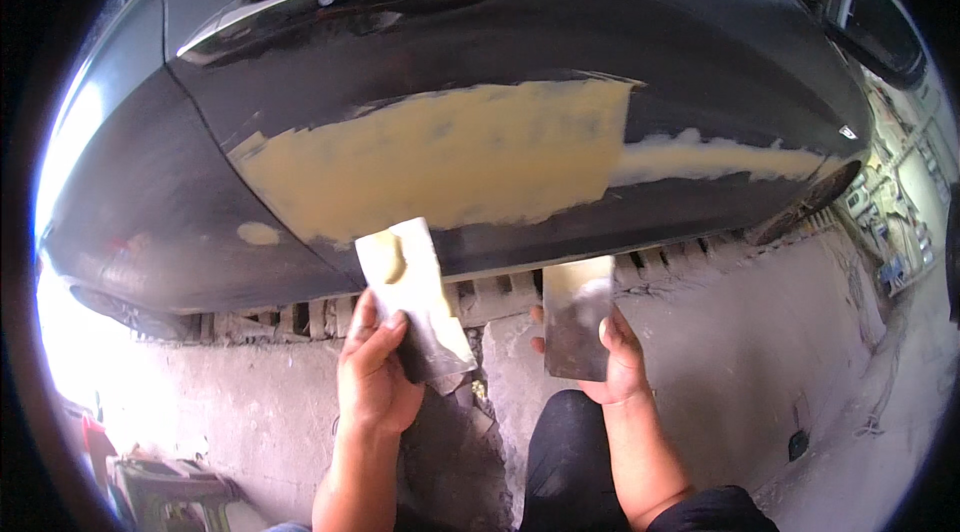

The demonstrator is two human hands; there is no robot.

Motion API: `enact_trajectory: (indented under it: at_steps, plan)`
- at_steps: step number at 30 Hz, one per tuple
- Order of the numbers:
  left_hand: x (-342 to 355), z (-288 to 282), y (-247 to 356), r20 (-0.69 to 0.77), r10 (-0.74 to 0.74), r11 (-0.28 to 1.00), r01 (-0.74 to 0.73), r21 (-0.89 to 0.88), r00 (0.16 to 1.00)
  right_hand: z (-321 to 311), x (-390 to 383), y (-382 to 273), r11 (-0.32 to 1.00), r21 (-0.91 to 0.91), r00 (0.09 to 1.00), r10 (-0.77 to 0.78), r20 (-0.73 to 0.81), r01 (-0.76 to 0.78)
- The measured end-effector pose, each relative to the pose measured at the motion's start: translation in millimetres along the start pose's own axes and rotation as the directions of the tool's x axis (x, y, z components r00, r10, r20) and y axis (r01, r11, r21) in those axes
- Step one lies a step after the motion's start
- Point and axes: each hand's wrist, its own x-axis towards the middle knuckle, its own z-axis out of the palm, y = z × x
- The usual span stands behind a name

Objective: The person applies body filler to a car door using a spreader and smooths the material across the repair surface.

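My left hand [380,372] grips a flat rectangular metal spreader [430,317] smeared with pale putty, a thick cream dollop on its upper left part. To its right, my right hand [625,362] holds a second flat metal spreader [576,322], its upper edge coated in pale putty. Both blades are raised in front of the lower side of a dark car [700,52], where a large tan filler patch [430,157] covers the door. A narrower streak of filler [720,160] runs from the patch toward the right, and a small spot [258,232] lies left of the door seam.
The car's side mirror [875,27] juts out at upper right. Below the car runs a slotted concrete strip [500,294] beside the cracked concrete floor [730,352]. A low stool [170,492] stands at lower left. Assorted small items [890,222] lie at the far right. My dark-clothed knee shows below.
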Motion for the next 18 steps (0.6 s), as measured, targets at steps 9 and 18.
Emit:
enact_trajectory:
  at_steps: [9, 18]
  plan:
    - [-14, 19, -20, 0.072, -0.276, 0.961, 0.277, -0.001, 0.958, 6, 5, 24, 0.946, -0.171, 0.935, 0.304, 0.182, -0.274]
    - [-15, 15, -18, 0.119, 0.154, 0.984, -0.163, 0.067, 0.981, 1, -5, -18, 0.965, -0.257, 0.996, 0.068, 0.060, -0.050]
